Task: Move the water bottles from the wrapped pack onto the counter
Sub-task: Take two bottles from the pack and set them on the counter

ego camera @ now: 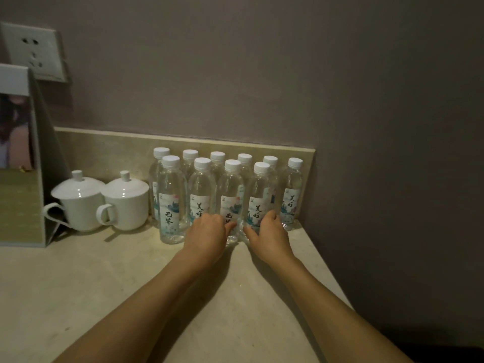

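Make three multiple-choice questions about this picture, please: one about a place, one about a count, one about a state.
1. Where do the two lidded cups stand?
A. Left of the bottles
B. Right of the bottles
C. Behind the bottles

2. How many bottle caps are in view?
A. Six
B. Ten
C. Fourteen

3. How are the bottles standing?
A. Lying on their sides
B. Upright with caps on
C. Upright with caps off

Answers:
1. A, as the cups sit between the paper bag and the bottle rows.
2. B, as six white caps show in the back row and four in the front.
3. B, as every bottle stands capped on the counter, while the left hand and right hand touch the front ones.
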{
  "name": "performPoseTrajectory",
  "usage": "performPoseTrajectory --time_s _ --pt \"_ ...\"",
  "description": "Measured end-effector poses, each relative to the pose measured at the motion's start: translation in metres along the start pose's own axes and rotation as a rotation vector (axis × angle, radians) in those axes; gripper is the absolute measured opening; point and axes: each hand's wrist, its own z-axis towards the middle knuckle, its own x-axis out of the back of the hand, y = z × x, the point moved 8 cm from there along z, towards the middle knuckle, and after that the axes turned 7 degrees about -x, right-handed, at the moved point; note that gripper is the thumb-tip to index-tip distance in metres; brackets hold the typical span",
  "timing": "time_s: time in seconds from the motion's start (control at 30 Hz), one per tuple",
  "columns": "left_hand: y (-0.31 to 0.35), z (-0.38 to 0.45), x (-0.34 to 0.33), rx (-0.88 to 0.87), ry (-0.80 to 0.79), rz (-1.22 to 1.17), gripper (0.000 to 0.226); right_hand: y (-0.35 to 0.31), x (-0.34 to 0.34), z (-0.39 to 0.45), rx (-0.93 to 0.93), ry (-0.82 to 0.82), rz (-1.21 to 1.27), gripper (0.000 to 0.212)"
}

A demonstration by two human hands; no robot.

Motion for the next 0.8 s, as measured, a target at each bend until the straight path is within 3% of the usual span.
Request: performPoseTrajectory --time_s 0.8 --pt "0.0028 -0.0062 0.0062 -0.016 -0.041 -0.077 0.039 -0.0057 0.0038 -0.0084 -0.046 0.033 -0.016 0.066"
